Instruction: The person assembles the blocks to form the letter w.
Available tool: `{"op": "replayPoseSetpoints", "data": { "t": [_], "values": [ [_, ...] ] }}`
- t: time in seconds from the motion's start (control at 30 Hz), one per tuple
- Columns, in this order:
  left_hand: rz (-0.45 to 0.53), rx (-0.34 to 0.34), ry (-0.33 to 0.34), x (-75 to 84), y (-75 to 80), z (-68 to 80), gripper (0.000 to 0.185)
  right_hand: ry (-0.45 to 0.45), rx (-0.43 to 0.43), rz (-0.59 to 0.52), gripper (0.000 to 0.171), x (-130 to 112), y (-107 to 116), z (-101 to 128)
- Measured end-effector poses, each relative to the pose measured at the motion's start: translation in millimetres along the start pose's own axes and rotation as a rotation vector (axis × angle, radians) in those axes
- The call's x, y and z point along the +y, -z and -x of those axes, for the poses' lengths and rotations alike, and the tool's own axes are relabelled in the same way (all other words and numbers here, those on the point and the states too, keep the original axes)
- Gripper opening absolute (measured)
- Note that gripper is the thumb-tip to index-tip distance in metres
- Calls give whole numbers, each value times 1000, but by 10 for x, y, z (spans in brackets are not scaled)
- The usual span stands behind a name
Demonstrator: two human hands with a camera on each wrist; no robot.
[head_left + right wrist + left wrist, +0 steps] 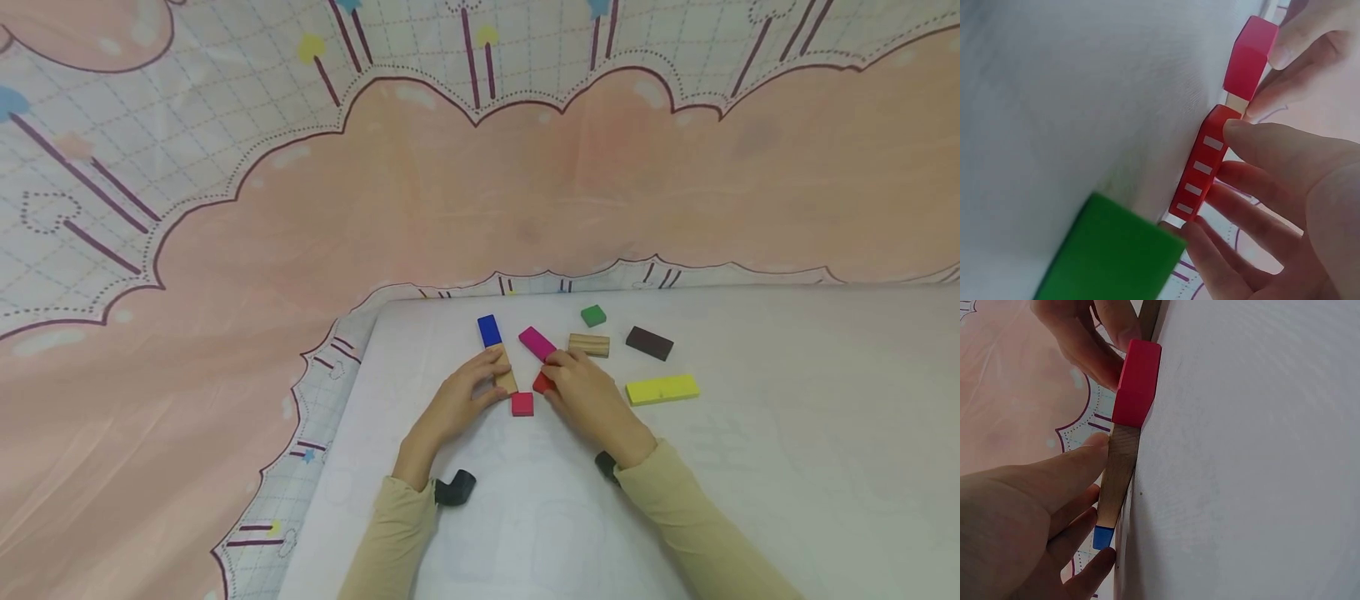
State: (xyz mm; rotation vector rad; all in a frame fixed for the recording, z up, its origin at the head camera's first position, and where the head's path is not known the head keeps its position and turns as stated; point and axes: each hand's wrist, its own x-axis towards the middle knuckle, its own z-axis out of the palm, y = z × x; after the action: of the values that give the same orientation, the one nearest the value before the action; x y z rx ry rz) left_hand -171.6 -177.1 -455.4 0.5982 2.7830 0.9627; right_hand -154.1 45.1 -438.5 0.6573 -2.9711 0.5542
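Observation:
My left hand (459, 398) grips a plain wooden block (504, 372), thumb near its close end and fingers along its far part. A blue block (489, 331) continues the line beyond it. At the wooden block's near end sits a small pinkish-red block (522, 404). My right hand (592, 398) holds a red block (1197, 172) with white marks along its side, thumb at one end and fingers along it; in the head view the hand covers most of it. A magenta block (537, 342) lies just past the right fingertips.
On the white table (795, 450), a green block (593, 315), a striped wooden block (588, 345), a dark brown block (649, 342) and a yellow block (663, 389) lie to the right. A green block (1110, 256) looms close in the right wrist view. Patterned cloth (525, 192) hangs behind.

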Motion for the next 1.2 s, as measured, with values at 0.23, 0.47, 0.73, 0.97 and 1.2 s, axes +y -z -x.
{"op": "replayPoseSetpoints", "data": {
  "t": [0.23,0.47,0.73,0.97,1.2],
  "values": [
    [-3,-1,5,8,-3,-5,40,4,2,-2,36,-7,-4,-17],
    [1,-5,14,15,-2,4,41,17,1,-12,35,-10,-3,-19],
    [-4,-9,16,3,-1,-5,41,43,10,-21,32,-1,-4,-37],
    [4,-9,4,-10,-5,-5,41,33,-34,-29,35,-14,-4,-69],
    [4,-6,2,-3,-2,3,41,30,-48,-33,37,-27,-1,-71]
  ]
}}
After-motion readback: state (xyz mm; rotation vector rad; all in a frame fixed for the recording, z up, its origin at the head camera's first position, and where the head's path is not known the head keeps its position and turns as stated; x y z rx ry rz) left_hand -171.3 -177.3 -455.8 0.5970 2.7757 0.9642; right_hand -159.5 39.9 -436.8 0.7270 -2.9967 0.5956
